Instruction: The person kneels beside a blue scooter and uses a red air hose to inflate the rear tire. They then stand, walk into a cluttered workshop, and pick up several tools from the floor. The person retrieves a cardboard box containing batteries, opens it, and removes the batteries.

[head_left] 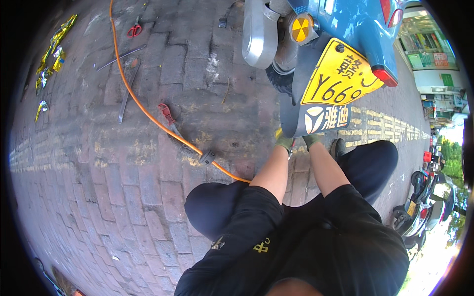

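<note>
Both my arms reach out to the rear of a blue scooter (331, 17). A dark mud flap (292, 116) with a white emblem hangs under its yellow licence plate (318, 74). My left hand (284, 141), in a yellow-green glove, is at the flap's lower left edge. Beside it is my right hand (311, 140), in a dark greenish glove, at the flap's bottom edge. The flap covers the fingers of both hands, so their grip and anything in them stay hidden. Something small and red shows by the left wrist.
An orange hose (129, 89) with a black fitting (208, 158) crosses the brick paving. Left of centre lie a red-handled tool (166, 113), a long metal bar (129, 91), a thin rod (121, 57), red scissors (134, 31) and crumpled gold foil (52, 54). Parked scooters (424, 204) stand at the right.
</note>
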Demonstrator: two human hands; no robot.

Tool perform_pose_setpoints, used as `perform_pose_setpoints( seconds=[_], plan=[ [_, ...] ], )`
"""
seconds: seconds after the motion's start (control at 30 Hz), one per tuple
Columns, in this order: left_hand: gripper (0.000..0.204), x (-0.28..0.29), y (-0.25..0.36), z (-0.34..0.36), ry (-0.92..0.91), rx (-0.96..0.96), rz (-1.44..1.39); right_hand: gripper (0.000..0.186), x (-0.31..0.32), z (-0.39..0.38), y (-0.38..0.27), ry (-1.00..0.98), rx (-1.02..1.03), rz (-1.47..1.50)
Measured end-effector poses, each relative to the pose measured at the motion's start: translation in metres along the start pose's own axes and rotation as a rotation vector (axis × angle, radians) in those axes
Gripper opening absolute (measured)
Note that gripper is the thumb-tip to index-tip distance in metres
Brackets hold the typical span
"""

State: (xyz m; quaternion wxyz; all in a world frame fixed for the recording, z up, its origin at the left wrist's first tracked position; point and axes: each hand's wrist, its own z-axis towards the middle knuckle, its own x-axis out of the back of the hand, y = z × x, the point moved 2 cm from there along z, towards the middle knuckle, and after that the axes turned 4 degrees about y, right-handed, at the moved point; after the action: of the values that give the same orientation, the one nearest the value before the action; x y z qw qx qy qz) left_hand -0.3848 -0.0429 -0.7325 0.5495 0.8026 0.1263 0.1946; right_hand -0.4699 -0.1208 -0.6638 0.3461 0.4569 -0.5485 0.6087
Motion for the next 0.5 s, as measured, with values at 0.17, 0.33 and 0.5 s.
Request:
perform_pose_setpoints(
  seconds=[0.17,0.33,0.5],
  plan=[
    [0.036,-0.006,-0.009,0.000,-0.003,-0.033,0.007,0.054,0.002,-0.007,-0.034,0.016,0.280,-0.034],
    [0.031,0.004,-0.034,0.000,-0.002,-0.182,0.049,0.053,-0.058,0.026,-0.100,-0.116,0.552,-0.101],
    [0.020,0.052,-0.022,-0.025,-0.037,-0.380,0.032,0.052,-0.108,0.050,-0.140,-0.197,0.618,-0.257]
  ],
)
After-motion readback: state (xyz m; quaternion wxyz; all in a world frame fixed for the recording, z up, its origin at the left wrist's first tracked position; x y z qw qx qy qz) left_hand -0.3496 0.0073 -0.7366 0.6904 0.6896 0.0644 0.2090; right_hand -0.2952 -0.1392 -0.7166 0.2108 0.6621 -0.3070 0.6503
